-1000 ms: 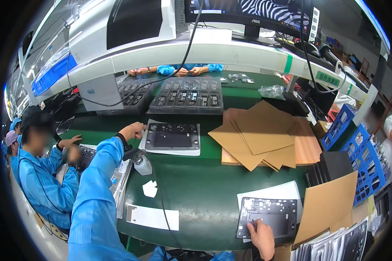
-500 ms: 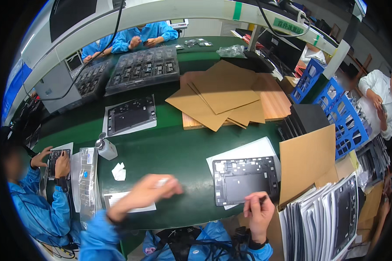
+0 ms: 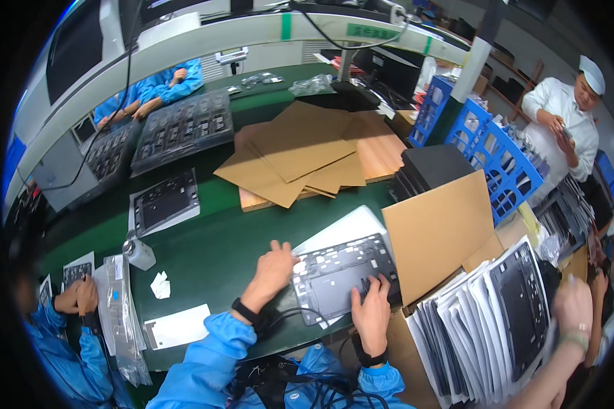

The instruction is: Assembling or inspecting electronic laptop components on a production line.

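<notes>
A black tablet back panel (image 3: 341, 276), dotted with small white pieces, lies on a white sheet (image 3: 368, 221) in front of me. My left hand (image 3: 274, 273) is at the panel's upper left corner, fingers bent. A white bit shows by its fingertips; whether they hold it is unclear. Over the panel's lower right part, my right hand (image 3: 373, 310) is closed around a small dark, slim object (image 3: 365, 286), mostly hidden by the fingers. A dark cable (image 3: 297, 310) runs below my left wrist to the panel's lower edge.
An open cardboard box (image 3: 438, 235) holds panels between white sheets (image 3: 467, 324) at right; another person's arm (image 3: 572, 327) reaches beside it. Cardboard sheets (image 3: 300, 150) lie behind. A bottle (image 3: 140, 253), crumpled wipe (image 3: 160, 285) and white card (image 3: 177, 327) are left. A co-worker (image 3: 71, 341) sits there.
My left hand, with a white scrap in it before, has moved right to the panel. My right hand has come onto the panel. The view has turned right; another person's arm has appeared beside the box.
</notes>
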`<state>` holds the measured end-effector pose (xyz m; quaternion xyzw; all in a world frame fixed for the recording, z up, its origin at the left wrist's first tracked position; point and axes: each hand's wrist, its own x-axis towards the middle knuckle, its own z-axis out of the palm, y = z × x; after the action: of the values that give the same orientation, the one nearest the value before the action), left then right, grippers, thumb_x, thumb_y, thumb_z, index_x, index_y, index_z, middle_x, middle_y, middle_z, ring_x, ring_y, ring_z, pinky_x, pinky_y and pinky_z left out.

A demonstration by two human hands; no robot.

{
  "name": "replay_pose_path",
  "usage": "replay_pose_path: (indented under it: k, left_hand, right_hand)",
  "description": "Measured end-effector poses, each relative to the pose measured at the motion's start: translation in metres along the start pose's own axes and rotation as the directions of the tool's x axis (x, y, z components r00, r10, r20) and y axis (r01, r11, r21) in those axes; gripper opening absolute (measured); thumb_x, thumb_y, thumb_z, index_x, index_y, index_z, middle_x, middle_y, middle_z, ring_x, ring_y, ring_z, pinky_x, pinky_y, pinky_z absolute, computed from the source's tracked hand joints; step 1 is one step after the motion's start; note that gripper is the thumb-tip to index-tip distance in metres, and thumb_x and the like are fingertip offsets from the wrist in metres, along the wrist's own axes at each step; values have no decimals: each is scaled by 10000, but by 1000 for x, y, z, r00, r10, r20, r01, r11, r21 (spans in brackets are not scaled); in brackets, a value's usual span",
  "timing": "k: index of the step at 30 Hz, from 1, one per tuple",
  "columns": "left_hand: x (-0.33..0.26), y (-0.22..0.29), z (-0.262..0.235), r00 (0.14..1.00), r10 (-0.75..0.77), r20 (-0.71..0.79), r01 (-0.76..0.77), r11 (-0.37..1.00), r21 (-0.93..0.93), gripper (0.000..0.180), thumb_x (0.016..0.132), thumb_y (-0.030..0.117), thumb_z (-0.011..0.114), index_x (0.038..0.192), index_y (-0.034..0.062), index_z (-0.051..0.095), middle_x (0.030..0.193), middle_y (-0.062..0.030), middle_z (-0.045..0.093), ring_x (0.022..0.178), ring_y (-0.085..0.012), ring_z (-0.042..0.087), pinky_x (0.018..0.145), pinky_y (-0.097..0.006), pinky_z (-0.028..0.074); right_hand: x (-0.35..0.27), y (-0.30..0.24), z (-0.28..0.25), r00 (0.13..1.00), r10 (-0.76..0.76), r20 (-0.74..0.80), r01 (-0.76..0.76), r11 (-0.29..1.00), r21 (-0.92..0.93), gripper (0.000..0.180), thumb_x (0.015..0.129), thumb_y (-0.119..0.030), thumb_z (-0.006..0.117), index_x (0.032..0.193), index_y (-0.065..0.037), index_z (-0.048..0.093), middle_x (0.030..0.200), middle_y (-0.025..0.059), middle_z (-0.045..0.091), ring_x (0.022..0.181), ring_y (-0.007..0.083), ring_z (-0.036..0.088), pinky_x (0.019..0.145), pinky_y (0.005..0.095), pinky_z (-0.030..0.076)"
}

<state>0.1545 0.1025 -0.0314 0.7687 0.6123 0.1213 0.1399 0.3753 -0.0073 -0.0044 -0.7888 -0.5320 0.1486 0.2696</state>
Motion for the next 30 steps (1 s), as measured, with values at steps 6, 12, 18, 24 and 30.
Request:
replay_pose_path:
  k: [6, 12, 18, 24, 30]
  left_hand:
    - [-46, -40, -48, 998, -58, 15, 60, 940, -335, 292, 993, 282, 628, 1094, 24, 534, 989, -240, 636, 909, -455, 663, 765, -477, 529]
    - [-103, -139, -85, 978, -201, -51, 148, 851, -504, 184, 978, 207, 642, 1028, 39, 589, 922, -165, 670, 883, -301, 658, 816, -382, 500]
    - [-106, -165, -78, 906, -369, -209, 222, 833, -508, 231, 975, 260, 630, 1077, 53, 639, 881, -221, 696, 883, -418, 660, 764, -469, 495]
    - [-139, -145, -88, 699, -441, -562, 267, 891, -366, 271, 996, 177, 596, 1208, 12, 564, 976, -232, 629, 870, -470, 647, 775, -513, 514]
    - [-187, -95, -113, 784, -572, -242, 219, 619, -754, 308, 972, 113, 592, 1261, 39, 516, 821, -122, 585, 748, -218, 590, 693, -370, 468]
  right_hand:
    - [25, 2, -2, 989, -132, -72, 133, 991, 16, 443, 923, -248, 687, 1258, 14, 564, 1369, 261, 521, 1050, 478, 638, 879, 507, 535]
    - [43, -18, 27, 930, -193, 314, 188, 981, 48, 432, 856, -279, 775, 1151, -12, 605, 1262, 183, 588, 929, 434, 682, 765, 510, 553]
    - [47, -58, 41, 897, -427, 113, 425, 904, 35, 460, 781, -268, 842, 1089, 9, 641, 1077, 201, 641, 978, 404, 655, 815, 480, 521]
    - [34, -67, 55, 794, -502, 343, 502, 860, 96, 364, 789, -250, 841, 909, 49, 670, 753, 234, 664, 772, 441, 656, 691, 470, 503]
    - [12, -119, -4, 934, -355, -34, 279, 668, 690, 346, 1073, -163, 480, 857, 53, 641, 725, 87, 597, 552, 69, 528, 468, 247, 370]
